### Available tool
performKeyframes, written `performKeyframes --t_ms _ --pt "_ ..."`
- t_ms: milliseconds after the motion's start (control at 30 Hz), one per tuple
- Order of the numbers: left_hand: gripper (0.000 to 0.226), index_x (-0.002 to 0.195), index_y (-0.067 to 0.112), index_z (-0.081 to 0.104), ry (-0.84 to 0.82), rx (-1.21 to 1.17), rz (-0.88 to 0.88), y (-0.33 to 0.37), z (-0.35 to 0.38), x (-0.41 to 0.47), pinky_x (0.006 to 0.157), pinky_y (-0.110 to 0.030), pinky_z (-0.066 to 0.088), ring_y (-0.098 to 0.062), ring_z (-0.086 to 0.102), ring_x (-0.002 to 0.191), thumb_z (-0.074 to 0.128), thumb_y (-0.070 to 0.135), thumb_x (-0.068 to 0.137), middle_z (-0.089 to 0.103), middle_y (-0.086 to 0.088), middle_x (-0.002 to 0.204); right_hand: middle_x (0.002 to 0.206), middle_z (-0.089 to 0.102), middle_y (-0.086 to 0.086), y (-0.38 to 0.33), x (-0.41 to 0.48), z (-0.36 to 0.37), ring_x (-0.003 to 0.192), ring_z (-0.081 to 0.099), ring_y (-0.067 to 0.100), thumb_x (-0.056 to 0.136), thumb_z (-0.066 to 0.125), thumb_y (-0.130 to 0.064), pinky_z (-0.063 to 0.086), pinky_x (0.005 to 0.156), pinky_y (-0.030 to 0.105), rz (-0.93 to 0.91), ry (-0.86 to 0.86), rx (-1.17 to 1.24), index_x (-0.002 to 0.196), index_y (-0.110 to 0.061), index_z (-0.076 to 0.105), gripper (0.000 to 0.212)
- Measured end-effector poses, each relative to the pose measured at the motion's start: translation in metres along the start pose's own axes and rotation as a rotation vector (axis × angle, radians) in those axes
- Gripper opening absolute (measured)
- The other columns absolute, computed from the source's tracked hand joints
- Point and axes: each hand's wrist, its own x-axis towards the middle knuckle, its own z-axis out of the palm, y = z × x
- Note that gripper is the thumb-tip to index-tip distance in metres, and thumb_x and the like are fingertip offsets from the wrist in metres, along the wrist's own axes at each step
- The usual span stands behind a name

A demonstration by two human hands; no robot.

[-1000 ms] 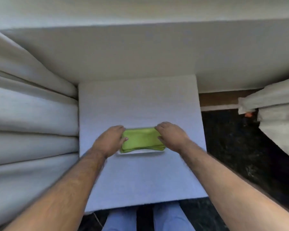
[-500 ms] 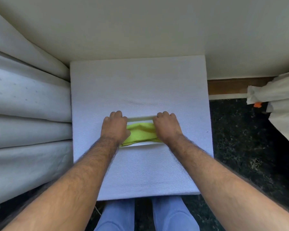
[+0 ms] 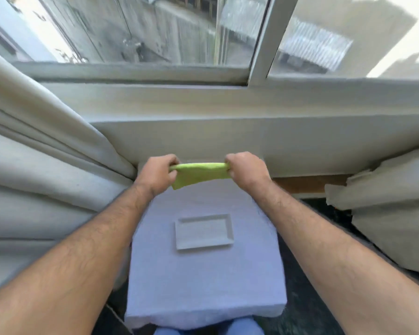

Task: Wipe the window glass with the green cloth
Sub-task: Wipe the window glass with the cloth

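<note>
The green cloth (image 3: 198,175) hangs folded in the air between my two hands, above the far edge of the white stand. My left hand (image 3: 156,174) pinches its left end and my right hand (image 3: 246,171) pinches its right end. Below them, the white rectangular tray (image 3: 205,232) lies bare on the stand. The window glass (image 3: 155,30) fills the top of the view, with a white vertical frame bar (image 3: 264,39) dividing it from a second pane (image 3: 336,37) on the right.
A white foam-topped stand (image 3: 203,281) is right in front of me, below a wide white sill (image 3: 228,110). Cream curtains hang at the left (image 3: 41,180) and right (image 3: 385,209). Dark floor (image 3: 307,310) lies to the right of the stand.
Both hands lifted the green cloth off the tray and raised it toward the sill. The view tilted up, bringing the window into sight.
</note>
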Motion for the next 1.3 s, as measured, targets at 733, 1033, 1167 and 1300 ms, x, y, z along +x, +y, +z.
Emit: performKeyframes --t_ms 733,1033,1167,1300 --pt "0.024 0.113 0.010 0.073 0.746 -0.410 0.477 0.255 -0.491 -0.085 0.092 -0.045 0.058 -0.021 0.065 0.092 0.075 0.007 0.089 0.070 -0.005 0.098 0.104 0.083 0.016 -0.101 -0.120 -0.529 0.092 0.078 0.032 0.096 0.069 -0.009 0.064 0.087 0.036 -0.249 0.832 -0.042 0.116 -0.009 0.080 0.023" --pt "0.023 0.121 0.008 0.059 0.954 -0.417 0.640 0.308 -0.603 -0.126 0.071 -0.032 0.054 -0.031 0.063 0.101 0.062 0.009 0.098 0.066 -0.013 0.114 0.100 0.083 0.017 -0.145 -0.151 -0.652 0.089 0.077 0.030 0.094 0.073 -0.011 0.049 0.077 0.025 -0.358 1.115 0.013 0.111 -0.008 0.080 0.018" --pt "0.023 0.122 0.009 0.058 1.054 -0.424 0.662 0.323 -0.631 -0.134 0.084 -0.051 0.062 -0.040 0.065 0.109 0.056 0.007 0.100 0.066 -0.017 0.118 0.088 0.078 0.014 -0.158 -0.150 -0.671 0.077 0.066 0.021 0.093 0.073 -0.010 0.046 0.073 0.029 -0.469 1.096 -0.015 0.102 -0.005 0.079 0.012" --pt "0.023 0.119 0.003 0.060 1.193 -0.203 0.685 0.332 -0.670 -0.135 0.072 -0.030 0.047 -0.033 0.063 0.098 0.054 -0.002 0.097 0.071 -0.023 0.113 0.115 0.081 0.012 -0.151 -0.141 -0.690 0.101 0.078 0.025 0.099 0.070 -0.045 0.057 0.091 0.030 -0.501 1.065 -0.121 0.124 -0.009 0.074 0.043"
